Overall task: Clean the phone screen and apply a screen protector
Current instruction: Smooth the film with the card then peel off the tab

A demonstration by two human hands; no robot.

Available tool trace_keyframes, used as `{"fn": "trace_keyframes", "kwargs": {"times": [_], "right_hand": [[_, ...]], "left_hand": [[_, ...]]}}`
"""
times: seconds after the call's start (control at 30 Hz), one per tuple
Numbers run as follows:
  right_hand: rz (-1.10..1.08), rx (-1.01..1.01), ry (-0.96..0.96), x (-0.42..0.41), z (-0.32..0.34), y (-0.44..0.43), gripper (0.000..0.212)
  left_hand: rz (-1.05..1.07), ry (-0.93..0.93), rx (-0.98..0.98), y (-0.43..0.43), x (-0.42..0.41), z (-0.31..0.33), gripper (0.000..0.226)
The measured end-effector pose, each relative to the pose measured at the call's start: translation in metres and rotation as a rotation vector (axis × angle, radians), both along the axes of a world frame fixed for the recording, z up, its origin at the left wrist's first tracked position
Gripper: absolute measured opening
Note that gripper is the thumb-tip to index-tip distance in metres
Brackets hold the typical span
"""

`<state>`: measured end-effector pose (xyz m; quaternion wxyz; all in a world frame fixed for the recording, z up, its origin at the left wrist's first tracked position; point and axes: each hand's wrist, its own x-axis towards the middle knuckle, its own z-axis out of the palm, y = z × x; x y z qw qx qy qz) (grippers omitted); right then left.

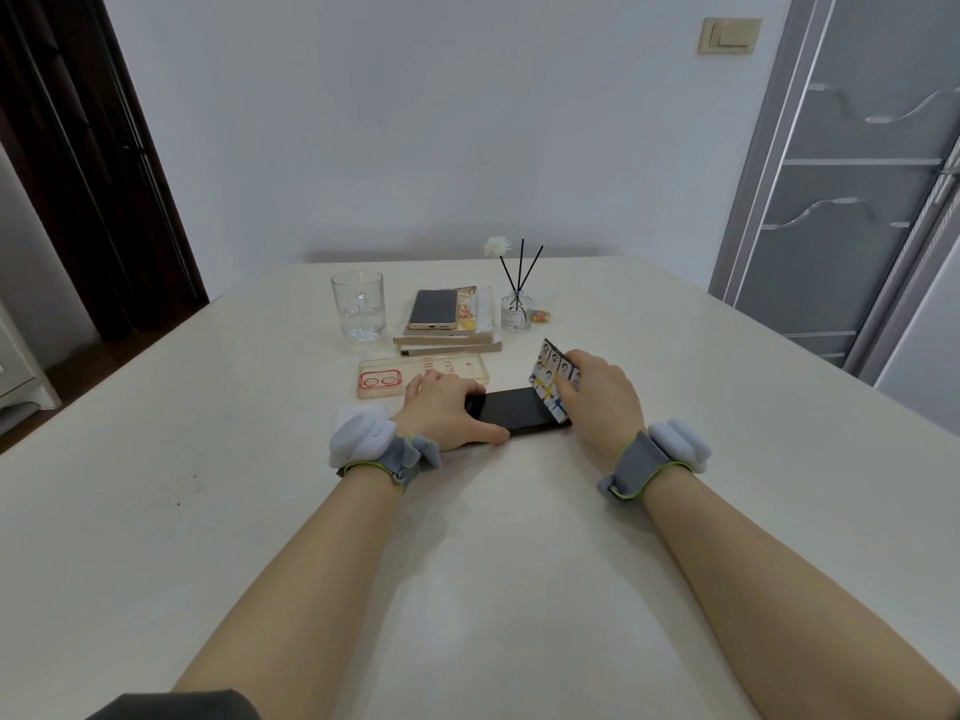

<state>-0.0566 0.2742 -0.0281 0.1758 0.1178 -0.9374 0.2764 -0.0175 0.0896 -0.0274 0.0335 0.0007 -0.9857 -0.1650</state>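
2 hands: we see both forearms reach in from the bottom edge and meet near the middle of the pale table.
doorway: dark and cut off by the left edge; we cannot make out what lies inside.
glass mug: clear and upright, leftmost of the cluster at the back; we cannot tell whether it holds water.
white packet: pale and flat, mostly covered by the left wristband; we cannot tell what it is.
phone case: clear with red print too small to read, lying flat just beyond the left hand, whose knuckles hide part of its near edge.
second phone: gold-edged, lying on stacked books behind the case.
left hand: laid over the left end of the black phone, fingers bent down over the far edge and thumb stretched along the near edge, gripping it; the fingertips are hidden.
black phone: flat and crosswise on the table. Only the dark middle stretch shows between the hands, and we cannot tell whether a film lies on it.
reed diffuser: small glass jar with black sticks and a white flower, right of the books. The coloured bits beside it are too small to name.
card: printed with small pictures and coloured lines, tilted, its lower edge on the phone's right end.
right hand: pinches the card's right side with curled fingers; the thumb is hidden.
right wristband: grey, with a pale pod.
cabinet: grey, cut off by the right edge.
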Motion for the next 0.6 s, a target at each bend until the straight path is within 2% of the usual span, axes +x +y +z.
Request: {"fn": "trace_keyframes", "kwargs": {"times": [0.13,0.23,0.43,0.6], "right_hand": [[0.065,-0.174,0.022,-0.003,0.005,0.007,0.022],[0.103,-0.212,0.046,-0.003,0.007,0.008,0.02],[0.184,-0.114,0.037,0.004,0.003,-0.006,0.021],[0.069,-0.053,0.007,-0.001,0.002,0.003,0.023]], "left_hand": [[-0.002,0.012,-0.044,0.006,0.0,-0.001,0.074],[-0.03,0.017,-0.046,0.015,-0.001,-0.001,0.077],[-0.045,0.038,-0.077,0.023,-0.003,-0.006,0.066],[-0.05,0.027,-0.071,0.022,-0.003,-0.006,0.066]]}}
